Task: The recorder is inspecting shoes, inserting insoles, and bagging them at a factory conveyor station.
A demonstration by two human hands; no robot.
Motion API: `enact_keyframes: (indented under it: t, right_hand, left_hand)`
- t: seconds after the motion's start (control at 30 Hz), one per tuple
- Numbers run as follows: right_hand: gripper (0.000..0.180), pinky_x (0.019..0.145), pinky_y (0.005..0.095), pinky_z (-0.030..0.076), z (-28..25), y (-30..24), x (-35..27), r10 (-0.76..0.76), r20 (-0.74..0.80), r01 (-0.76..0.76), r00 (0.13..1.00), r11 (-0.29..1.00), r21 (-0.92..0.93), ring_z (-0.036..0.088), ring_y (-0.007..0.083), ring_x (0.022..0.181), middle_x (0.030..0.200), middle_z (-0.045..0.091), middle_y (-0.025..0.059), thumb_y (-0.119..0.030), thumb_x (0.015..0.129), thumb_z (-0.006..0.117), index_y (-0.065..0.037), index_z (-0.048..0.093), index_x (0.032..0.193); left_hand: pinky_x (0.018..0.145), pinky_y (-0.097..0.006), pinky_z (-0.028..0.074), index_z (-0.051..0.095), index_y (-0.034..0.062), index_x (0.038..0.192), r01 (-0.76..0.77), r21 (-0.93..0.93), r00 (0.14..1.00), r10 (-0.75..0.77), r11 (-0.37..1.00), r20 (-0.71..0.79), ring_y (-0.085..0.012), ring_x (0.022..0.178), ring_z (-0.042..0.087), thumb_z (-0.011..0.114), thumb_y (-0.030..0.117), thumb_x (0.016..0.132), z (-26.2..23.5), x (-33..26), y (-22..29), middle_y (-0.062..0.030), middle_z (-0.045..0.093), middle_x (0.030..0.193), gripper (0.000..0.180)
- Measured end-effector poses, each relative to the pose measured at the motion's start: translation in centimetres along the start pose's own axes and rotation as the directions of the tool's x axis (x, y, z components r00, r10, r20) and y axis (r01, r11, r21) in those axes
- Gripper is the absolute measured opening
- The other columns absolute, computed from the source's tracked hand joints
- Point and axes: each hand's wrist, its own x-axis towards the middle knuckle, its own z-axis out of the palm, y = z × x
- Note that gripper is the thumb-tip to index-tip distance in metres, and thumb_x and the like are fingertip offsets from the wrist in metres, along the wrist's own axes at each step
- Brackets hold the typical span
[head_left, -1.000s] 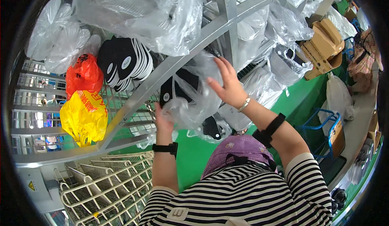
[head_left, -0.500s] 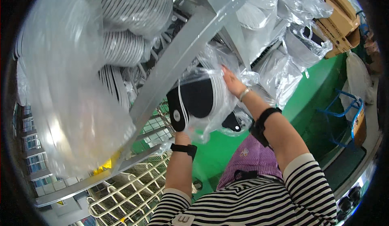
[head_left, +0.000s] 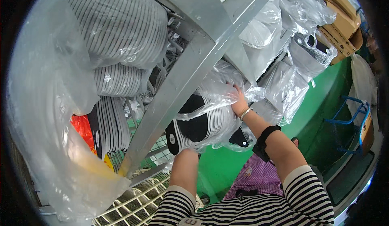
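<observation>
A stack of black-and-white insoles (head_left: 198, 124) sits inside a clear plastic bag (head_left: 231, 133) in front of a metal rack post. My left forearm reaches up to the stack's lower side; the left hand is hidden beneath or behind it, so its fingers do not show. My right hand (head_left: 240, 104) is closed on the bag's film at the stack's upper right side. Beside the stack's lower right, a black insole end with a small round pale mark (head_left: 239, 137) shows through the plastic.
A grey metal post (head_left: 182, 76) slants across the near side of the rack. Bagged insole stacks (head_left: 117, 23) fill the left shelf, with loose film (head_left: 44, 104) hanging nearby. White wire baskets (head_left: 142, 205) stand below. Cardboard boxes (head_left: 340, 19) and a blue-framed seat (head_left: 352, 120) are right.
The bagged stack has shifted slightly lower in view, and film now folds over its top. My left wrist has gone further behind the stack. Hanging plastic at left has swung aside, uncovering more insoles.
</observation>
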Motion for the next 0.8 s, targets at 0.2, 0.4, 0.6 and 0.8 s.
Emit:
enact_keyframes:
  t: [0.2, 0.4, 0.6, 0.8]
  right_hand:
    - [0.031, 0.097, 0.0383, 0.03, 0.7, -3.9, -0.2, -0.282, 0.345, 0.35, 0.895, 0.925, -0.151, 0.036, 0.0335, 0.115, 0.119, 0.045, 0.0144, -0.014, 0.078, 0.04, 0.0, 0.053, 0.103]
    - [0.038, 0.097, 0.0391, 0.03, 6.6, -13.0, -1.7, -0.093, 0.447, -0.05, 0.89, 0.954, 0.297, 0.04, 0.0329, 0.112, 0.116, 0.047, 0.0173, -0.026, 0.085, 0.035, 0.0, 0.05, 0.108]
    - [0.036, 0.089, 0.0399, 0.038, 9.2, -12.1, 0.1, -0.112, 0.592, 0.179, 0.798, 0.982, -0.055, 0.046, 0.0314, 0.106, 0.111, 0.051, 0.0159, -0.028, 0.083, 0.038, -0.005, 0.054, 0.105]
    - [0.028, 0.08, 0.041, 0.042, 6.5, -10.4, -0.5, -0.159, 0.227, 0.177, 0.961, 0.982, -0.059, 0.053, 0.031, 0.092, 0.1, 0.056, 0.0168, -0.024, 0.077, 0.048, -0.004, 0.058, 0.096]
  left_hand:
    - [0.083, -0.032, 0.042, 0.05, 0.0056, 0.111, 0.008, -0.007, 0.999, -0.008, 1.0, -0.04, -0.0211, 0.094, 0.053, 0.051, 0.023, 0.084, -2.0, -1.3, 0.4, -0.0061, 0.056, 0.104, 0.032]
    - [0.083, -0.032, 0.042, 0.05, 0.0061, 0.111, -0.023, -0.059, 0.98, 0.01, 0.998, -0.199, -0.0212, 0.095, 0.053, 0.051, 0.023, 0.084, -8.0, -5.0, 2.6, -0.006, 0.055, 0.104, 0.032]
    - [0.083, -0.032, 0.042, 0.05, 0.0066, 0.111, -0.128, -0.111, 0.936, 0.083, 0.986, -0.343, -0.0212, 0.095, 0.053, 0.051, 0.023, 0.084, -12.1, -5.6, 4.9, -0.006, 0.055, 0.105, 0.032]
    - [0.083, -0.033, 0.042, 0.05, 0.0071, 0.111, -0.256, -0.119, 0.861, 0.17, 0.959, -0.48, -0.0212, 0.095, 0.053, 0.051, 0.023, 0.083, -14.5, -6.8, 8.1, -0.0059, 0.055, 0.105, 0.032]
